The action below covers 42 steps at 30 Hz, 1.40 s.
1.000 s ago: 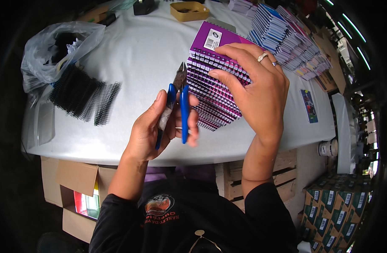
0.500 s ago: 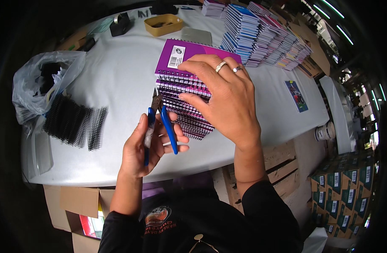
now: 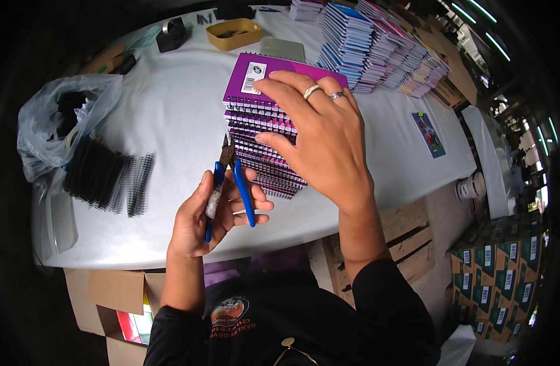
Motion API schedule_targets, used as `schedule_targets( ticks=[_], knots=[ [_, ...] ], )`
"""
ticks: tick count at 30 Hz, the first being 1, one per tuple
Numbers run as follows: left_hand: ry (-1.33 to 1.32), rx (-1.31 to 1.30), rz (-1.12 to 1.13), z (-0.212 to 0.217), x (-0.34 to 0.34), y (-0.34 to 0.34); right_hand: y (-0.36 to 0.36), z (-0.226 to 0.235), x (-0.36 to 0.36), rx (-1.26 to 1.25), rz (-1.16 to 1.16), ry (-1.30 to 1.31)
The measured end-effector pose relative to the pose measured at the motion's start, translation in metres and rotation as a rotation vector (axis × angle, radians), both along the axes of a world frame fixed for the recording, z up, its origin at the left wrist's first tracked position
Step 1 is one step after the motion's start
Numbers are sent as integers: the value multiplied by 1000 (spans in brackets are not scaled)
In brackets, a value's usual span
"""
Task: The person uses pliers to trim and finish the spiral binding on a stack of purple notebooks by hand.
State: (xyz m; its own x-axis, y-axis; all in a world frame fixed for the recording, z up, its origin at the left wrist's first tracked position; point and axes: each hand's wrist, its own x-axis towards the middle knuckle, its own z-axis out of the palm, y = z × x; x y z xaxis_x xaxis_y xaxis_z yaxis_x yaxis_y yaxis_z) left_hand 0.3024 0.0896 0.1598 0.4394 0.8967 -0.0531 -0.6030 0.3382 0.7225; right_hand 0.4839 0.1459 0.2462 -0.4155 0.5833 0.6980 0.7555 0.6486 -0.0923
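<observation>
Holding one cutter (image 3: pixel 244 192) in half-closed left hand (image 3: pixel 193 218).
Bending right hand (image 3: pixel 330 146), spread wide, over one book pile (image 3: pixel 266 166); can't tell if gripping.

Between the purple notebook stack (image 3: pixel 261 166) and the black coils (image 3: pixel 106 174) to its left, passage is afforded by bare desk (image 3: pixel 176 116). The stack's right side is blocked by the right hand (image 3: pixel 328 134), its left edge crowded by pliers (image 3: pixel 228 156).

Bright and even around the right fingers (image 3: pixel 285 99) — glaring at tube lights (image 3: pixel 498 47) to their far right, dark and distorted farthest away.
</observation>
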Motion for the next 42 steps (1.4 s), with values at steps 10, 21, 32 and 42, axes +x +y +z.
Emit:
schedule_targets(
  ticks=[10, 21, 32, 42],
  knots=[
    [1230, 522, 566, 5, 19, -2, -1, -1, -1, 19, -22, -46],
    [1001, 261, 318, 4, 7, -3, -4, -2, -5, 26, -80, -123],
    [184, -63, 102, -9, -1, -1, -9, -7, -11, 8, -140, -188],
    [37, -124, 27, -20, 1, 4, -7, -20, -14, 94, -201, -221]
  ],
)
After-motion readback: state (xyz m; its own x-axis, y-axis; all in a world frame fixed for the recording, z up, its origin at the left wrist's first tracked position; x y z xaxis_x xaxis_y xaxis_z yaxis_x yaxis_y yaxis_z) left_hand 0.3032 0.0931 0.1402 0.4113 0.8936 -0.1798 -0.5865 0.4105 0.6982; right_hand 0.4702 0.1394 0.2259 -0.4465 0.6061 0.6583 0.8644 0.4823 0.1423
